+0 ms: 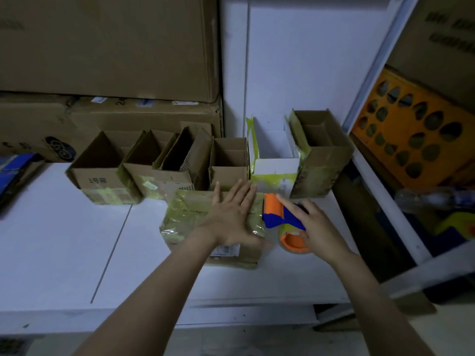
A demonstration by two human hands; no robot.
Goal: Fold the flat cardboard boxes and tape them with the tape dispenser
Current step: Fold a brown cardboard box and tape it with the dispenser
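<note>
A small cardboard box (190,217) with yellowish tape across its top lies on the white table (64,240) in front of me. My left hand (232,214) presses flat on the box top, fingers straight and spread. Just right of the box, my right hand (312,224) grips the orange and blue tape dispenser (276,214), index finger stretched along its top. The dispenser's orange head sits against the box's right edge, and its tape roll (293,241) hangs below my palm.
Several folded open-topped boxes (102,173) stand in a row behind, with a white box (275,168) and a taller brown box (323,160) to the right. Big cartons (108,47) are stacked at the back left. A white shelf frame (372,176) holding an orange crate (411,134) stands at right.
</note>
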